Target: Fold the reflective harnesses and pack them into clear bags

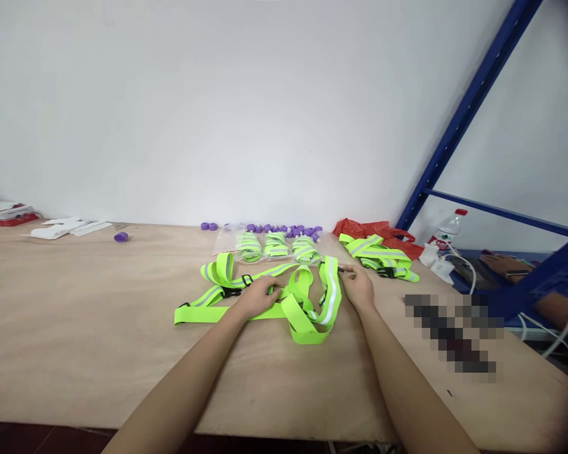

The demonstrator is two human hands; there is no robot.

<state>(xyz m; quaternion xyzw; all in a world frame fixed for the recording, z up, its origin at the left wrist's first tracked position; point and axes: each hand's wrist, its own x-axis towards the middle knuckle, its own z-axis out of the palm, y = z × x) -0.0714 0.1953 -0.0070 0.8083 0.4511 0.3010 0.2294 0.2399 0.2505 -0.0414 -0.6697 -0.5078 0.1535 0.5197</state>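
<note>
A fluorescent yellow-green reflective strap harness (331, 290) with silver stripes lies loosely looped on the wooden table. My left hand (259, 297) is closed on a band of it near the middle, fingers curled over the webbing. At the harness's right end, my right hand (358, 285) pinches a small black fitting (341, 270); its exact kind is partly hidden by my fingers. A black buckle (231, 292) and a black slider (247, 279) show to the left of my left hand.
Behind the harness lie clear bags of folded straps (277, 244) and several purple caps (307, 232). Another reflective strap (383, 255) rests against a red plastic bag (360, 227). A bottle (447, 230) stands beside a blue metal frame (468, 113); another person's arm (502, 265) is at right.
</note>
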